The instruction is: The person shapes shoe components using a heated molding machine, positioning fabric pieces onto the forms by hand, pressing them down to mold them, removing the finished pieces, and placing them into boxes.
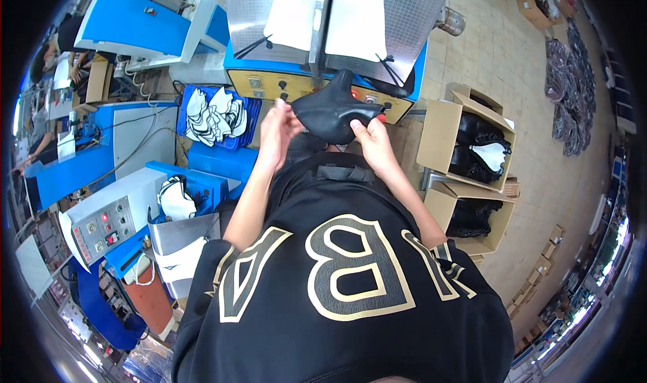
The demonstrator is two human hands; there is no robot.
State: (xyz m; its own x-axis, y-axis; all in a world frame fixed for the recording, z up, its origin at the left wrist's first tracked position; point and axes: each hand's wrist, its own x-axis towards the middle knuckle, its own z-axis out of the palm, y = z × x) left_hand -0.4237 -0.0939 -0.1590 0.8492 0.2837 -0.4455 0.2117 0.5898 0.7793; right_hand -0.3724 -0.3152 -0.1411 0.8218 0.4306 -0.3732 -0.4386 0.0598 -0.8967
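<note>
Right hand [375,145] is clamping its grip on black piece [325,111] at 12 o'clock, left hand [275,139] is sitting at its 9 o'clock edge (grip: can't tell), likely steadying it, while boxes [435,135] are standing at 3 o'clock, presumably for easy reach.

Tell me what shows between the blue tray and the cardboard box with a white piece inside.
In the head view, left to right: the left hand, the black curved piece and the right hand, which grips it.
</note>
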